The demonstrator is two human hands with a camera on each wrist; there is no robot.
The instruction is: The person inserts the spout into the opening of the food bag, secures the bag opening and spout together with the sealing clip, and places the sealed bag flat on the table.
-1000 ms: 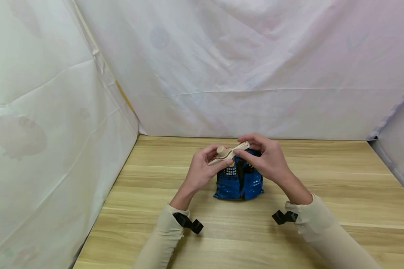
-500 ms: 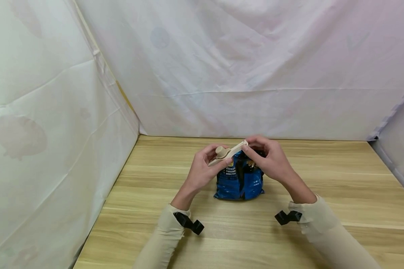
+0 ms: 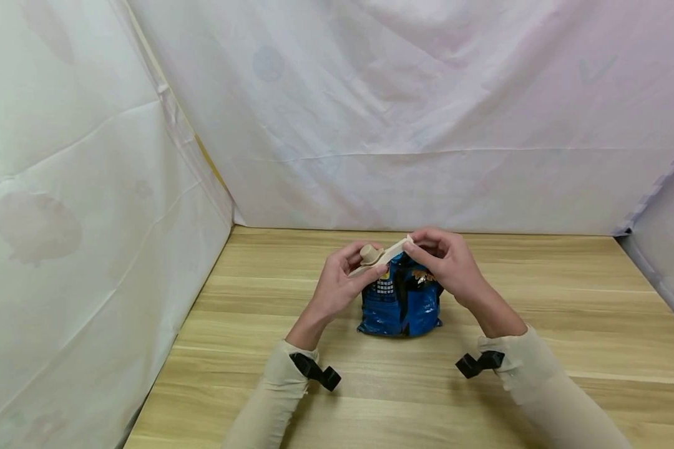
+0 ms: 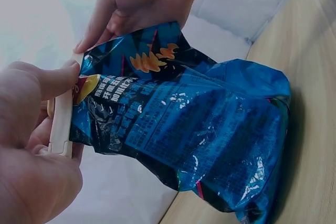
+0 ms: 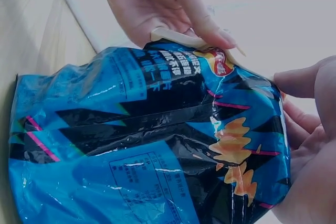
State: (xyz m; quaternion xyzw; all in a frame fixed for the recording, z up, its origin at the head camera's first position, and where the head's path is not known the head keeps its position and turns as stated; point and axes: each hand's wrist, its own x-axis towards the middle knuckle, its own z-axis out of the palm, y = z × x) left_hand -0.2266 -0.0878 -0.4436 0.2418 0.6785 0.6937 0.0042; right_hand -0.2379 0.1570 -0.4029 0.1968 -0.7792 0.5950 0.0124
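Note:
A blue chip bag [image 3: 401, 312] stands upright on the table, its top edge in a cream bag clip [image 3: 393, 251] with a round cap [image 3: 369, 252]. In the head view the clip slants up to the right. My left hand [image 3: 337, 280] grips its left part, thumb in front near the middle and fingers behind. At the upper right end, my right hand [image 3: 455, 265] pinches the clip and bag top between thumb and fingers. The left wrist view shows the clip's end [image 4: 60, 148] beside my left palm. Whether the clip is fully fastened I cannot tell.
The wood-grain table [image 3: 567, 299] spreads around the bag. White cloth walls rise at the back [image 3: 427, 125] and left [image 3: 78, 218], with another at the right edge. Black camera mounts sit on both wrists, over cream sleeves [image 3: 275, 380].
My right thumb has slid rightward from the clip's middle to its upper right end. The left hand keeps its grip, and the bag has hardly moved.

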